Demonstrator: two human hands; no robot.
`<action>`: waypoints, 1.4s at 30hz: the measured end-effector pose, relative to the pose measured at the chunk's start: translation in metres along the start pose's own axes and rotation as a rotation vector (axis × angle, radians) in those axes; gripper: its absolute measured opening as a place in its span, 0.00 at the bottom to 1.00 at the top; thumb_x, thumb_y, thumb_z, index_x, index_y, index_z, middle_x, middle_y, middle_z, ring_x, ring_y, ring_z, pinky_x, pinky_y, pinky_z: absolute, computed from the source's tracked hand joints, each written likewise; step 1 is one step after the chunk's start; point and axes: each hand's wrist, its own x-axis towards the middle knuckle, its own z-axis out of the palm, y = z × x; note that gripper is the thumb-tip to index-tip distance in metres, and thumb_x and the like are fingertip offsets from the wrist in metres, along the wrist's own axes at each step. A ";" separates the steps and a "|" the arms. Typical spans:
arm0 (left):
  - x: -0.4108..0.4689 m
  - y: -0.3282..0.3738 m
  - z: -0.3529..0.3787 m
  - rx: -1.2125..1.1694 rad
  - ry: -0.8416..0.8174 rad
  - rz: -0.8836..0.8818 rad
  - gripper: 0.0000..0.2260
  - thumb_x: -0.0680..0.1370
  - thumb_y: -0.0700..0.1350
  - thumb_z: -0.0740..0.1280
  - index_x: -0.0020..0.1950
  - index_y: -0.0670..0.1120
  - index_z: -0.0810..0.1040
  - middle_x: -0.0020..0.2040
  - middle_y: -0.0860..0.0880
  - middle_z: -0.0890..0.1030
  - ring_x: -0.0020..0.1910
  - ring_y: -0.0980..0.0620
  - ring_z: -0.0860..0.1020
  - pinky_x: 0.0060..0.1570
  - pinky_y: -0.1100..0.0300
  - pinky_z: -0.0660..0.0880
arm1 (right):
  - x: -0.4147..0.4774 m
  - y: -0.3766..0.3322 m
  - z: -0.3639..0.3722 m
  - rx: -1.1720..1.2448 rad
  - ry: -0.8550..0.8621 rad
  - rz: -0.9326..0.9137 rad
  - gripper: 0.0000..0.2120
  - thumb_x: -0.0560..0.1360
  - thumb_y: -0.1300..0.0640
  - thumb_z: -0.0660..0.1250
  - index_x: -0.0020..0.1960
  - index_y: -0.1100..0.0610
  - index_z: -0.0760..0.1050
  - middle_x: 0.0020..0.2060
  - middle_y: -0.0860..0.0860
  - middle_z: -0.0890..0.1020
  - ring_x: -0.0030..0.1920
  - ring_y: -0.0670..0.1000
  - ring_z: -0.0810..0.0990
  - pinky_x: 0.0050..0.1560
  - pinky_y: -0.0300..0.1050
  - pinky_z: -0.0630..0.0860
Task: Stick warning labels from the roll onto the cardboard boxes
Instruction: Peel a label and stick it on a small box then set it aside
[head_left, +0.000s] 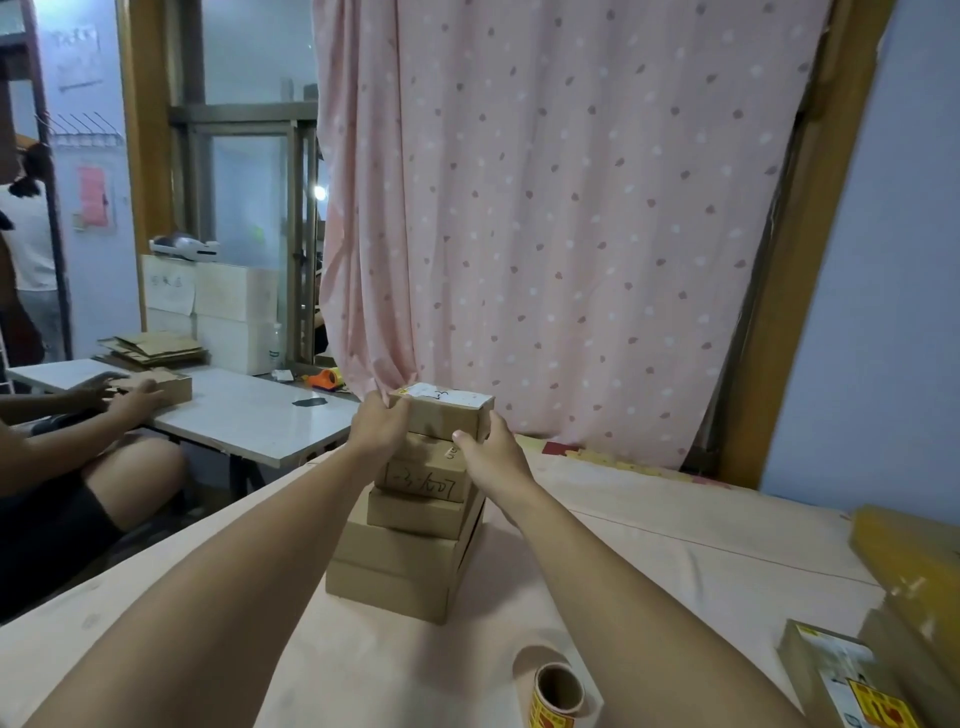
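A stack of several brown cardboard boxes (410, 545) stands in the middle of the pink-covered table (675, 535). The top box (444, 413) has a white shipping label on its lid. My left hand (376, 423) grips its left end and my right hand (491, 449) grips its right end, thumb on the front face. The label roll (558, 693), a cardboard core with yellow and red warning labels, lies near the front edge, apart from both hands. A box (841, 680) with a warning label stuck on it lies at the front right.
More yellow-taped boxes (914, 582) pile at the right edge. A pink curtain (571, 234) hangs behind the stack. To the left, another person (88, 457) sits at a white table (249, 410) handling a box; an orange tape dispenser (324, 379) lies there.
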 end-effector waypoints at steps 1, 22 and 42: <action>0.000 -0.002 0.002 -0.017 -0.017 0.001 0.22 0.80 0.55 0.60 0.71 0.45 0.69 0.63 0.44 0.76 0.59 0.44 0.75 0.52 0.51 0.72 | -0.002 -0.002 -0.001 -0.003 -0.002 -0.003 0.37 0.74 0.39 0.63 0.80 0.48 0.58 0.76 0.48 0.70 0.74 0.53 0.70 0.73 0.57 0.70; -0.072 0.050 0.034 -0.308 0.062 0.173 0.15 0.77 0.50 0.72 0.59 0.46 0.75 0.55 0.49 0.80 0.55 0.49 0.79 0.51 0.57 0.73 | -0.049 0.006 -0.081 0.515 0.241 0.062 0.23 0.76 0.44 0.71 0.65 0.50 0.67 0.56 0.49 0.80 0.52 0.51 0.84 0.57 0.53 0.83; -0.300 0.028 0.203 0.025 -0.490 0.058 0.10 0.68 0.41 0.70 0.49 0.44 0.82 0.48 0.48 0.84 0.48 0.47 0.81 0.40 0.60 0.76 | -0.233 0.180 -0.220 0.449 0.305 0.442 0.24 0.68 0.47 0.77 0.57 0.59 0.77 0.54 0.56 0.83 0.52 0.52 0.85 0.52 0.48 0.85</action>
